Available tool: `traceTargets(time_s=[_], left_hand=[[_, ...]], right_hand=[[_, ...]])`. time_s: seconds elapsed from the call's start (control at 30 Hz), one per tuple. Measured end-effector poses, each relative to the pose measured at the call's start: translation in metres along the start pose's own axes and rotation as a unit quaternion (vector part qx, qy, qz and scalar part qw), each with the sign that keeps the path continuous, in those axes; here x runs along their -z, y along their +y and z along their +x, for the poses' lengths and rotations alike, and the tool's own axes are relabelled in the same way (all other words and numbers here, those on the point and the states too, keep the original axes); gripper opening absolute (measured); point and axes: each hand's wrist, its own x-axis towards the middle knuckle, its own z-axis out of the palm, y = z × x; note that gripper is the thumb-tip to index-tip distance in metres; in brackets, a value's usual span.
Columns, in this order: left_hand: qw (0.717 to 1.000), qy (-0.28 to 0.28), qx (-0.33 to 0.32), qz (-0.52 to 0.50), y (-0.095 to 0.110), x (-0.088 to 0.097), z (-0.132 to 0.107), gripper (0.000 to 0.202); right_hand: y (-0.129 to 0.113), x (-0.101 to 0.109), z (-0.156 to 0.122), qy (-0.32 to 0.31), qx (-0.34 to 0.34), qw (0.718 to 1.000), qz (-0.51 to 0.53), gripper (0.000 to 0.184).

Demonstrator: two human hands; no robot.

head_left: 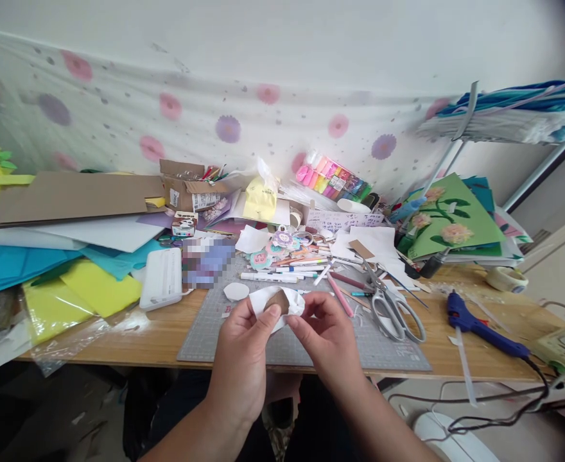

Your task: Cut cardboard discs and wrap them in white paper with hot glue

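Note:
Above the front of a grey cutting mat [196,346], both hands hold one small sheet of white paper [259,300]. A piece of brown cardboard [278,299] lies against the paper. My left hand [248,340] pinches the left side, its thumb pressing on the cardboard. On the right, my right hand [328,327] grips the crumpled edge of the paper between thumb and fingers. Just behind the left hand lies a cut white paper piece [236,292]. Grey-handled scissors [391,308] rest to the right of my right hand.
Markers [269,278] and paper scraps are heaped behind the hands. A blue glue gun [485,330] lies at the right with its cord trailing off the table edge. A white power bank-like box [162,279] and yellow sheets [99,289] are at the left. A cardboard box [191,186] stands behind.

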Motion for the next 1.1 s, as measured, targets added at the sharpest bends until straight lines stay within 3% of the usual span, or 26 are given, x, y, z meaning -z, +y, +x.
traceTargets(time_s=[0.07, 0.3, 0.5, 0.67, 0.8, 0.9, 1.0, 1.1], left_hand=[[1.000, -0.014, 0.000, 0.016, -0.001, 0.001, -0.001, 0.017], [0.994, -0.034, -0.016, 0.101, -0.003, 0.009, 0.000, 0.025], [0.994, -0.048, -0.007, 0.101, 0.007, 0.012, 0.002, 0.021], [0.990, -0.080, 0.003, 0.119, 0.009, 0.011, 0.002, 0.018], [0.980, -0.077, -0.016, 0.181, 0.007, 0.015, 0.004, 0.017], [0.969, -0.078, -0.031, 0.234, 0.008, 0.019, 0.006, 0.018], [0.960, -0.110, -0.026, 0.256, 0.012, 0.020, 0.007, 0.017], [0.954, -0.138, -0.012, 0.265, 0.015, 0.019, 0.008, 0.016]], right_hand=[[-0.004, 0.003, 0.002, 0.000, 0.009, 1.000, 0.025, 0.020], [-0.006, 0.002, 0.004, -0.018, -0.062, 0.989, 0.129, 0.018], [-0.010, 0.017, 0.003, -0.129, -0.074, 0.981, 0.126, 0.029], [-0.009, 0.016, 0.004, -0.088, -0.118, 0.978, 0.150, 0.017], [-0.007, 0.012, 0.005, -0.059, -0.120, 0.981, 0.139, 0.023], [-0.008, 0.015, 0.006, -0.077, -0.117, 0.983, 0.117, 0.021], [-0.012, 0.021, 0.008, -0.111, -0.097, 0.983, 0.105, 0.018], [-0.015, 0.022, 0.010, -0.106, -0.102, 0.984, 0.104, 0.020]])
